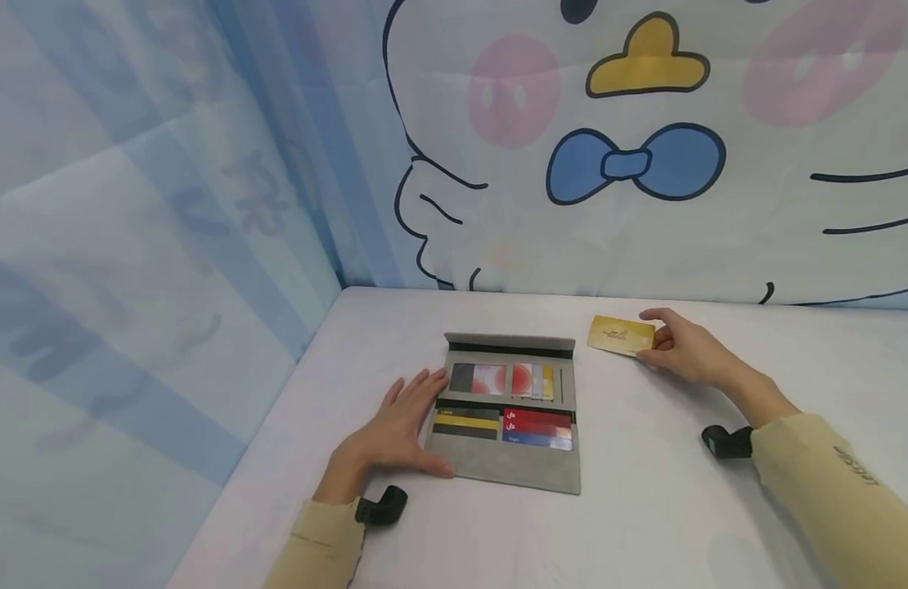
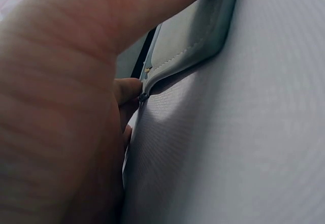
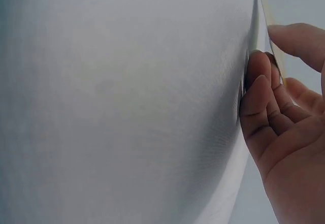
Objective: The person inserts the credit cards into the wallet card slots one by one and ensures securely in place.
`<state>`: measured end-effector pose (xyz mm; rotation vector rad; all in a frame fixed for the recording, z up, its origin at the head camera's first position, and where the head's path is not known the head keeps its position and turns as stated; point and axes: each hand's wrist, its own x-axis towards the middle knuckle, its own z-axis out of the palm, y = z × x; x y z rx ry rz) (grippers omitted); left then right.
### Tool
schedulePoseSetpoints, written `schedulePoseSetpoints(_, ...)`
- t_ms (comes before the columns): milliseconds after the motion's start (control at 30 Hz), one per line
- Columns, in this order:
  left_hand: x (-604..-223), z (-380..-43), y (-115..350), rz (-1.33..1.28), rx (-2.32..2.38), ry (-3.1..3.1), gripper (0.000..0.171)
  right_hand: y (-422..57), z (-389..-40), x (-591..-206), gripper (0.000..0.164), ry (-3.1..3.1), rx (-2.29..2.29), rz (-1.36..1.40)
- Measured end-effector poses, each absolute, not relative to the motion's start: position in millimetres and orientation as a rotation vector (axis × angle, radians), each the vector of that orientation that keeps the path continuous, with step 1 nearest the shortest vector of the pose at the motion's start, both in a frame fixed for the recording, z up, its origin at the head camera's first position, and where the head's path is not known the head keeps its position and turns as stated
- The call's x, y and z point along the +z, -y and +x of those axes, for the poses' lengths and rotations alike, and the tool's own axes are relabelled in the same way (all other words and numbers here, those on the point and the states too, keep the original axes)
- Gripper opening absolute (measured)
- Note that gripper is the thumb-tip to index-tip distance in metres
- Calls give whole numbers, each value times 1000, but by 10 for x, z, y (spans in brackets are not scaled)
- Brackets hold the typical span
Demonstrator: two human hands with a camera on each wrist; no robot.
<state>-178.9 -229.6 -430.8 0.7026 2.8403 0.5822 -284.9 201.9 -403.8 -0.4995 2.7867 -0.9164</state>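
Note:
A grey wallet (image 1: pixel 516 470) lies unfolded on the table, with several cards in its slots. Red and blue cards (image 1: pixel 537 429) fill the lower right slots, and a black-and-yellow card (image 1: pixel 465 424) sits at lower left. Along the wallet's left edge rests my left hand (image 1: pixel 395 433), fingers spread, thumb at the lower corner. The left wrist view shows the wallet's stitched corner (image 2: pixel 203 46) beside the thumb. My right hand (image 1: pixel 685 348) pinches a gold card (image 1: pixel 616 334) by its right end, beyond the wallet's upper right; in the right wrist view the card (image 3: pixel 265 10) appears edge-on.
A pale cloth covers the table (image 1: pixel 645 507). Behind it hangs a curtain (image 1: pixel 513 237) with a cartoon figure and blue bow tie; another curtain (image 1: pixel 130 270) closes the left side. Each wrist wears a black camera (image 1: pixel 384 507).

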Motion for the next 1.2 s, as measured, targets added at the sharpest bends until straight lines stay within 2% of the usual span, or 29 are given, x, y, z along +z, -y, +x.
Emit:
schedulePoseSetpoints(300,-4316,-1775,2284,694,600,-2834,121,-1996,-2853,-4040,76,-2747,-922,-408)
schedulePoseSetpoints(767,-4267,-1792,2268,686,595,-2830,121,-2067,-2634,-4002,72,-2657,-1054,-413)
schedulePoseSetpoints(1200,-4260,-1776,2275,673,605,-2822,123,-1833,-2432,-3976,68,-2525,-1162,-523)
